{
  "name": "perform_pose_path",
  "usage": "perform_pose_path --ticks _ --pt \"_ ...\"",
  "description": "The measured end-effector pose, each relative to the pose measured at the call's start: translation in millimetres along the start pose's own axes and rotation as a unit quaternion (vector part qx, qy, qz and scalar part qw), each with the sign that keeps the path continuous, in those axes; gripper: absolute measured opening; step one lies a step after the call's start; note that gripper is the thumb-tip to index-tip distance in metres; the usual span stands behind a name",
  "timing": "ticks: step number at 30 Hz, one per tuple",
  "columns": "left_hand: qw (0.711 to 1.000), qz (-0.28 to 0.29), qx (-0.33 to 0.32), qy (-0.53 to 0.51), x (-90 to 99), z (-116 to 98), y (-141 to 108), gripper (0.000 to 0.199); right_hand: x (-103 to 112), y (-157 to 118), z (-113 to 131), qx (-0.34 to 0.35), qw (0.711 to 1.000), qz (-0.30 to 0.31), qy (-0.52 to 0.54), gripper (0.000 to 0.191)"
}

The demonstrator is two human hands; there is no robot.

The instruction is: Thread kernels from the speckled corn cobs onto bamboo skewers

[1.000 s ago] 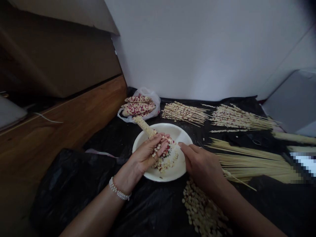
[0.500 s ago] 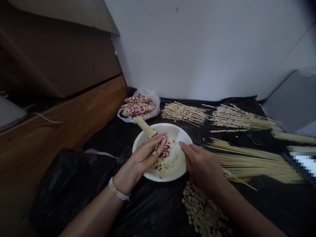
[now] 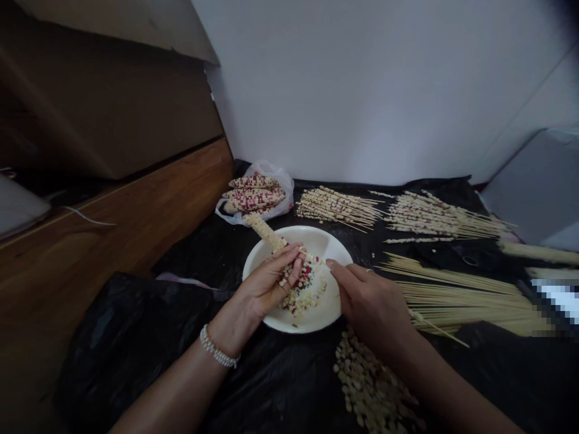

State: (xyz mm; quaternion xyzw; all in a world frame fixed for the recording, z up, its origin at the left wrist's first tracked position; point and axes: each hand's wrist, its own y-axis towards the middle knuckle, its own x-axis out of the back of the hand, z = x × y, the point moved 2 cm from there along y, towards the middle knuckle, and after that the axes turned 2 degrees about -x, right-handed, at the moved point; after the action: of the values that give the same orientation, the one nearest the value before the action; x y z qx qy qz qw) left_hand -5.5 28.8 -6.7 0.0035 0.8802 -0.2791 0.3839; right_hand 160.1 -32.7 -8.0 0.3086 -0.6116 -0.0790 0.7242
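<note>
My right hand (image 3: 362, 283) is closed round a bamboo skewer (image 3: 306, 254), whose front end carries white and dark red corn kernels. A pale stick (image 3: 446, 335) shows beyond the right wrist; I cannot tell if it is the same skewer. My left hand (image 3: 275, 280) has its fingertips pinched at the skewer's front tip, over the bowl; what lies between them is hidden. Loose corn kernels (image 3: 312, 295) lie in the white bowl (image 3: 330, 313) below both hands. A corn cob (image 3: 266, 232) rests across the bowl's far left rim, its lower end behind my left hand.
Corn cobs (image 3: 256, 196) sit in a plastic bag (image 3: 286, 181) behind the bowl. Two bundles of loaded skewers (image 3: 339, 205) and bare skewers (image 3: 465, 298) lie right. Loose kernels (image 3: 371, 386) lie near my right forearm on black plastic sheeting (image 3: 271, 380).
My right hand has shifted very slightly left, and more of the skewer's front tip shows by my left fingers. The bowl and cob have stayed put.
</note>
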Motion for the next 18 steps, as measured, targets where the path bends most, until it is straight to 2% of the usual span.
perform_pose_path --ticks 12,18 --pt "1.000 0.020 -0.011 0.010 4.8 -0.3 3.4 0.020 -3.0 -0.8 -1.5 -0.004 1.000 -0.008 -0.004 0.033" --pt "1.000 0.008 -0.006 0.003 2.2 -0.6 1.6 0.016 -3.1 -0.4 -1.8 -0.017 1.000 -0.001 -0.004 0.033"
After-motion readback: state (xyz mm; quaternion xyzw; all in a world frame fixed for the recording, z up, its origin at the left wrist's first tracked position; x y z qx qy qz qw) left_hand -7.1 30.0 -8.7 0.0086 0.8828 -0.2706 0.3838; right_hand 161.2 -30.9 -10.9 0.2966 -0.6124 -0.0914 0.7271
